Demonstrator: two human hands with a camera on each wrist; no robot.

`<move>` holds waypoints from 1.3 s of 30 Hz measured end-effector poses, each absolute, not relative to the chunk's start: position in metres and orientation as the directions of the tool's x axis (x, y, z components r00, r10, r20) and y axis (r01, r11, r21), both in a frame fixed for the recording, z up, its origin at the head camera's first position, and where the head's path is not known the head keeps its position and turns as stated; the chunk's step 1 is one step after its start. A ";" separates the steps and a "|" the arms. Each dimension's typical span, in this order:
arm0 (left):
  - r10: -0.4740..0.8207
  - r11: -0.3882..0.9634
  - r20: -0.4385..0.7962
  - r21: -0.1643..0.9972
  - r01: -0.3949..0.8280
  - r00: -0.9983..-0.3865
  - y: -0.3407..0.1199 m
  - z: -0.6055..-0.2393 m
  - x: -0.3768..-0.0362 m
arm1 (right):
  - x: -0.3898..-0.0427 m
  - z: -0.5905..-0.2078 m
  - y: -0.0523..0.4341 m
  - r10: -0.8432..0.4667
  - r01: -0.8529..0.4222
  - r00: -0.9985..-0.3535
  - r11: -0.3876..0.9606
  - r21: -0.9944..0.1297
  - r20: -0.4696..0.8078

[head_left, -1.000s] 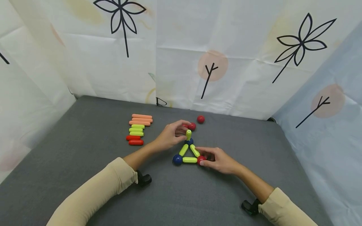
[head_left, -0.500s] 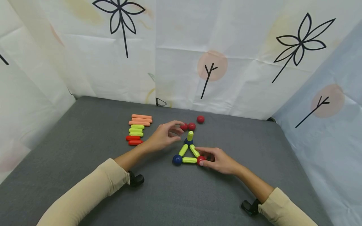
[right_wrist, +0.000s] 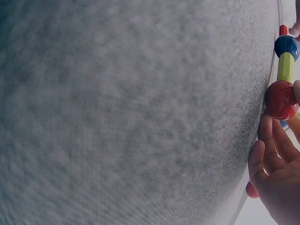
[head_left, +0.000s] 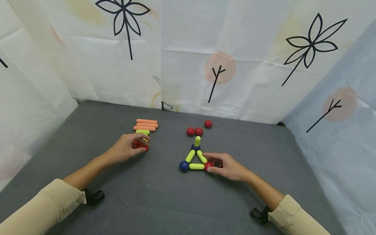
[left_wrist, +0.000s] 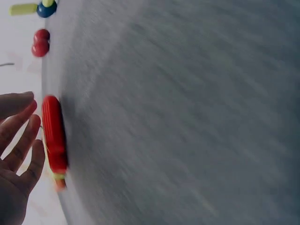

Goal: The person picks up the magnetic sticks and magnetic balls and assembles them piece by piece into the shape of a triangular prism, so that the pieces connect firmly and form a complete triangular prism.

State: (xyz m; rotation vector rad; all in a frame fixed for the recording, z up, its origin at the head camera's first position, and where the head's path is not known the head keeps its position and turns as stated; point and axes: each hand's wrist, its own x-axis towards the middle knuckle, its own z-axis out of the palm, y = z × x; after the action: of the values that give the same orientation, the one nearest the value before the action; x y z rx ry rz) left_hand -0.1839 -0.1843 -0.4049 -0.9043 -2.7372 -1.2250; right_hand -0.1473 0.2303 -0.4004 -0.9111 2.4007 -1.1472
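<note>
right hand rests on the grey tabletop, fingertips pinching the red ball at the near right corner of the triangle: 3 yellow-green sticks, with a blue ball at the near left. on its far blue ball 1 short yellow stick stands upright, held by nothing. it looks tippy; a nudge from the steadying hand could topple it. further left, the left hand lies over the near end of the stick pile, fingers curled down at a red stick. the wrist view shows them close beside it; whether they have closed on it, i cannot tell. dragging it could scatter the row. beyond lie 3 loose red balls.
</note>
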 end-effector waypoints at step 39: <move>0.591 0.340 0.227 0.800 0.494 -0.774 -0.123 -0.398 -0.169 | -0.148 -0.404 0.232 -0.658 -0.400 -0.753 0.478 -0.782 -0.018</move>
State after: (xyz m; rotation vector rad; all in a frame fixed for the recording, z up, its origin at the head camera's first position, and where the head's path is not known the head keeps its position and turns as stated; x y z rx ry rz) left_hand -0.1694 -0.1230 -0.3976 -1.0786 -2.6540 -1.5232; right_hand -0.1480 0.2318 -0.4040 -0.8946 2.4129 -1.1531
